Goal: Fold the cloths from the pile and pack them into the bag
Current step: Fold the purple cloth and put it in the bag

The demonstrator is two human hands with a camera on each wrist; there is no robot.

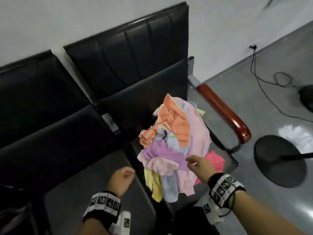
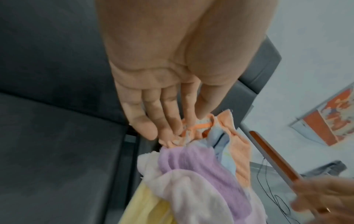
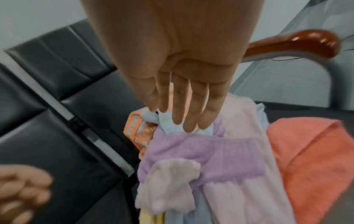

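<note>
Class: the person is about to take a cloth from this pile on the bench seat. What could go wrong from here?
1. The pile of cloths hangs over the front edge of the seat; pulling one may drag the yellow cloth onto the floor.
2. The purple cloth lies tangled with the others, so the right hand may lift several.
3. No bag is in view.

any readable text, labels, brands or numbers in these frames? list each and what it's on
No readable text in any view.
Wristbands: black-and-white square marker patterns, no letters or numbers.
Poster on the wall, left wrist view: orange and white shapes, too blurred to read.
Orange cloth's trim: small dotted pattern, not lettering.
Pile of cloths, black seats: no labels visible.
</note>
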